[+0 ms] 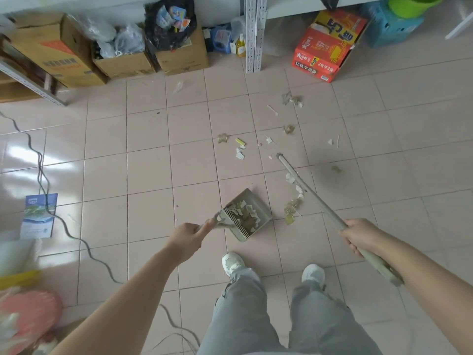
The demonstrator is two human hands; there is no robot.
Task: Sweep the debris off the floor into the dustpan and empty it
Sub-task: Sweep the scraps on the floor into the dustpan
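The dustpan sits on the pink tiled floor just ahead of two white shoes, with torn paper scraps in it. The left grip is clenched round its stem. A small pile of debris lies just right of the pan, beside the broom, whose shaft the right grip grasps. More scraps lie farther out. By the wall, a red carton reads "红烧牛肉面" and "2袋顶3袋". At left, a blue leaflet lies under a grey cable, its print too small to read.
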